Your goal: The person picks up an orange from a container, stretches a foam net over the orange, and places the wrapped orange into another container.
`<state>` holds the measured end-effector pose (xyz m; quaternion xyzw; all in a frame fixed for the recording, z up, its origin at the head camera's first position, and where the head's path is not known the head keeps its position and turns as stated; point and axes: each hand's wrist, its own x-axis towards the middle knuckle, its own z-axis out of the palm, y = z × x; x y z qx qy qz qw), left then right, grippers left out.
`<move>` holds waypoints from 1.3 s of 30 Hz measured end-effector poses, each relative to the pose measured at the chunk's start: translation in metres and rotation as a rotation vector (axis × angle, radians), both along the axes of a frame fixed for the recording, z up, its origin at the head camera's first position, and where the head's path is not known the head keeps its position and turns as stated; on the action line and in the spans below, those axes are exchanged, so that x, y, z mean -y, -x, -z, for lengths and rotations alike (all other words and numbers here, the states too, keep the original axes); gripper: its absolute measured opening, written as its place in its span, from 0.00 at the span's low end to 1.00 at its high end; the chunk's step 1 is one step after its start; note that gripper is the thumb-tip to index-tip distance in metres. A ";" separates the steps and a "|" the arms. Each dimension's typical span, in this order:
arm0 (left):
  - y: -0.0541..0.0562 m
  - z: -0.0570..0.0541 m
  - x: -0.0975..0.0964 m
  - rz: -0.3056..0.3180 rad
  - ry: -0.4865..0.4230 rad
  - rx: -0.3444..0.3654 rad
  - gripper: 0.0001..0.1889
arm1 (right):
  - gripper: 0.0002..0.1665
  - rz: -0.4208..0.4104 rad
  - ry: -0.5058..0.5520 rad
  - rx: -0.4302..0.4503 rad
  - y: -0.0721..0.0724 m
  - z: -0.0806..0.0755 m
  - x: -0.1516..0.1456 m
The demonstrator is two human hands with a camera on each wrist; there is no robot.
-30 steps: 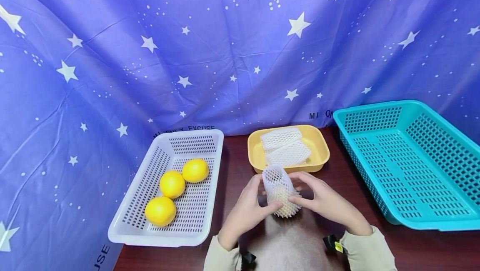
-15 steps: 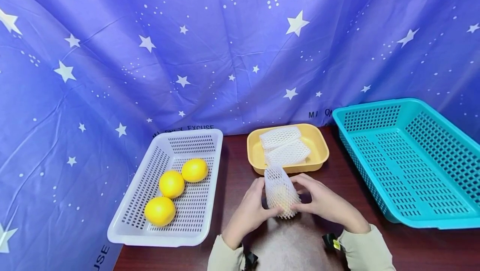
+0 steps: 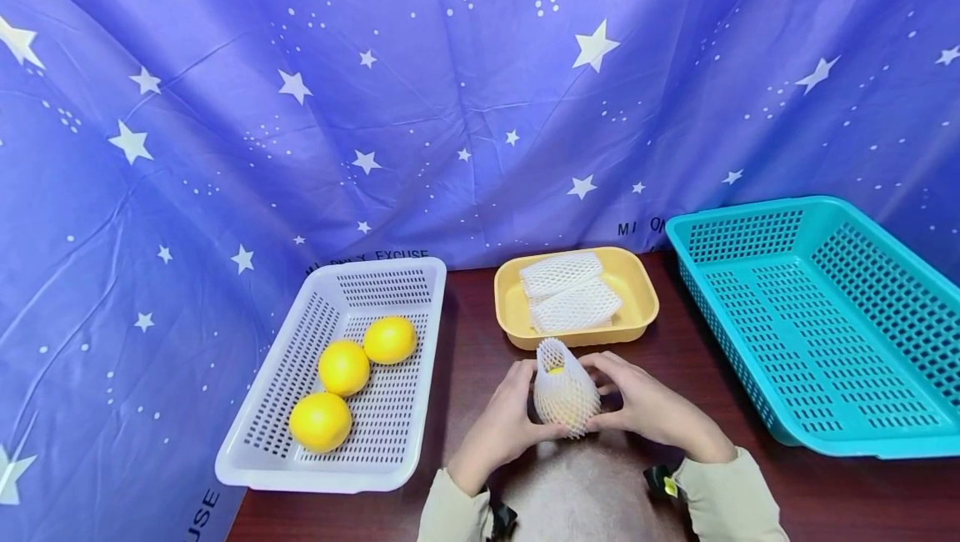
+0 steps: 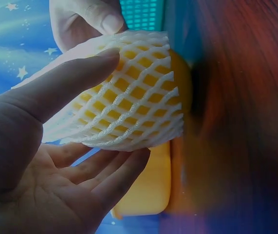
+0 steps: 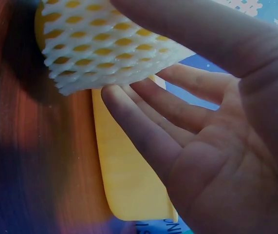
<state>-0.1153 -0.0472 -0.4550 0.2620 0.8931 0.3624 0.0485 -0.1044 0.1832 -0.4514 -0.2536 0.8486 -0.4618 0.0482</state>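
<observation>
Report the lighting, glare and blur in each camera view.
Head view: bright, mostly sharp, with a pale sheen, apparently glare, on the table at the bottom; left wrist: dim, left hand shaded, foam net fairly crisp over the fruit but washed out at its left; right wrist: dim too, right hand shaded, table blurred.
</observation>
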 end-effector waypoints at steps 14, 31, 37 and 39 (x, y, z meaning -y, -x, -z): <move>0.001 0.011 -0.004 0.009 -0.002 0.008 0.40 | 0.37 0.019 -0.061 0.100 0.005 0.010 0.004; 0.002 0.018 -0.003 0.017 -0.007 0.025 0.42 | 0.38 0.008 -0.059 0.128 0.003 0.011 0.004; 0.002 0.019 -0.003 0.013 0.003 0.016 0.41 | 0.49 0.030 -0.057 0.069 -0.001 0.007 0.001; 0.002 0.018 -0.002 0.013 0.004 0.013 0.42 | 0.52 0.049 -0.065 0.015 -0.002 0.005 0.001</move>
